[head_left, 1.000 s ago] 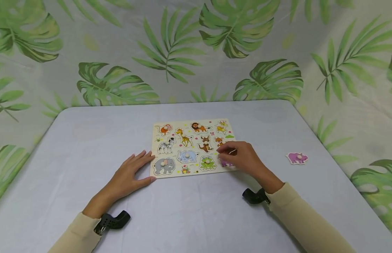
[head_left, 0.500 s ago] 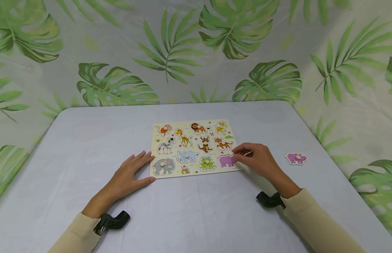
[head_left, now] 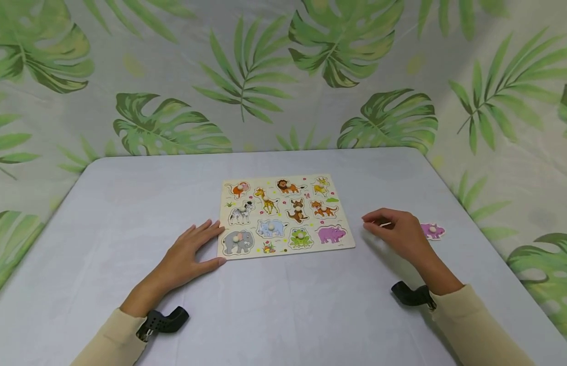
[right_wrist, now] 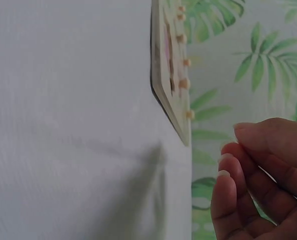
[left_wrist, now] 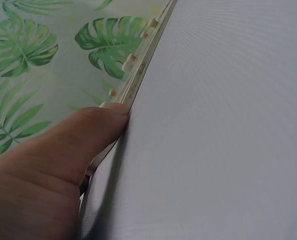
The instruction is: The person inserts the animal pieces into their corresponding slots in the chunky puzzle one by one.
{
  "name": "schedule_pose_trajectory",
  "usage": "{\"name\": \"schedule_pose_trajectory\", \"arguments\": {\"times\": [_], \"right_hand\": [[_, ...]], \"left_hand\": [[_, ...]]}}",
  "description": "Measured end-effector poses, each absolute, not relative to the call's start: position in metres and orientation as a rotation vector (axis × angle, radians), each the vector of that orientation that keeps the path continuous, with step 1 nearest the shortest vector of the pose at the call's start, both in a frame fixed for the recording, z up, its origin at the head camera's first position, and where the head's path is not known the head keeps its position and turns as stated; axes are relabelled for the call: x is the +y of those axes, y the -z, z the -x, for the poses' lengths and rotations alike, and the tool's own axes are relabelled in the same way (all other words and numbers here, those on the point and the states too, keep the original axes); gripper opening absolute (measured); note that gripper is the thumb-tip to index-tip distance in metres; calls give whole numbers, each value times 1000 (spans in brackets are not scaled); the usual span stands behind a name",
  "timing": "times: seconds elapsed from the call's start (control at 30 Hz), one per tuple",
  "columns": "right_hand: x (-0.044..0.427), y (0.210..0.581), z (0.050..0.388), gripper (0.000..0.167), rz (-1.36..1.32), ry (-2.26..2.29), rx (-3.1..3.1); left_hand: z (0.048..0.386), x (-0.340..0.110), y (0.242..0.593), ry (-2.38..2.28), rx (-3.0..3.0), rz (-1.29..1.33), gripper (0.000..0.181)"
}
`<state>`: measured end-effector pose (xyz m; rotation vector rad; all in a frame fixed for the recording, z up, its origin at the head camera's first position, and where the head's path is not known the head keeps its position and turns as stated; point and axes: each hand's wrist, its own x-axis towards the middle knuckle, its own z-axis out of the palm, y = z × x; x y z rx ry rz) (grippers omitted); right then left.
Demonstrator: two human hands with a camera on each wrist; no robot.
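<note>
A wooden animal peg puzzle board [head_left: 283, 253] lies flat on the table, its knobbed pieces seated. Purple hippo artwork [head_left: 331, 234] shows at its lower right without a knob. Spread beside the board's left edge, my left hand [head_left: 182, 258] touches that edge with its fingertips and the front left corner with its thumb [left_wrist: 101, 125]. My right hand [head_left: 404, 237] hovers between the board and a loose purple hippo piece [head_left: 433, 231], partly hiding the piece. Its fingers bend loosely, thumb near the index fingertip [right_wrist: 232, 148], and nothing shows between them.
A white cloth covers the table [head_left: 283, 315]. Behind and at the sides hangs a leaf-patterned curtain [head_left: 265, 76]. A black wrist device [head_left: 164, 321] sits on the left wrist and another black wrist device [head_left: 411, 295] on the right.
My right hand has moved right, off the hippo spot on the board and toward the loose hippo piece. The tiger and hippo spots are now uncovered. My left hand stays in place.
</note>
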<state>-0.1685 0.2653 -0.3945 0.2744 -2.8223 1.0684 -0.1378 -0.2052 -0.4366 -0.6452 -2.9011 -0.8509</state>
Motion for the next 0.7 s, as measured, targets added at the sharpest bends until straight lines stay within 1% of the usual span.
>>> {"name": "schedule_pose_trajectory", "arguments": {"times": [0.37,0.53,0.7], "right_hand": [[293,389,162,28,-203,-1020,-2785],[307,390,161,27,-187,-988,-2766],[322,390,163,31,-105,-1011,-2765]], "left_hand": [[137,-206,437,876,-2906,642,73],[137,-205,436,880,-2898,661,72],[137,-205,436,872,-2887,674,70]]}}
